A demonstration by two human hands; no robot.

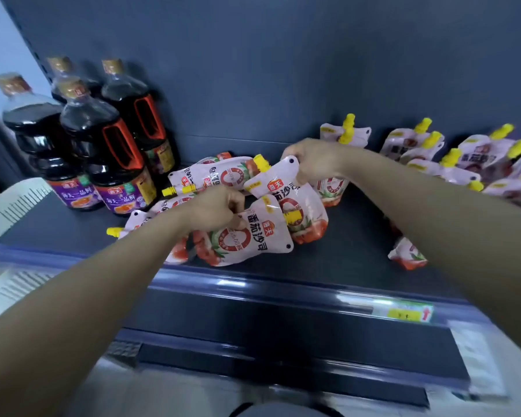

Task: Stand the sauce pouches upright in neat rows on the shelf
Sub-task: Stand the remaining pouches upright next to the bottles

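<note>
White and red tomato sauce pouches with yellow caps lie on a dark shelf (343,260). My left hand (217,210) pinches the top edge of one pouch (253,239) near the shelf's front. My right hand (310,161) grips the upper corner of a second pouch (295,206), which hangs tilted just behind the first. More pouches (214,176) lie flat in a heap to the left of them. One upright pouch (340,136) stands behind my right hand. A loose row of pouches (469,158) leans at the back right.
Several dark soy sauce bottles (103,152) stand at the shelf's left end. One pouch (406,254) sits near the front edge under my right forearm. A blue price rail (283,281) with a yellow tag (403,313) runs along the shelf front. A white crate (15,203) is at far left.
</note>
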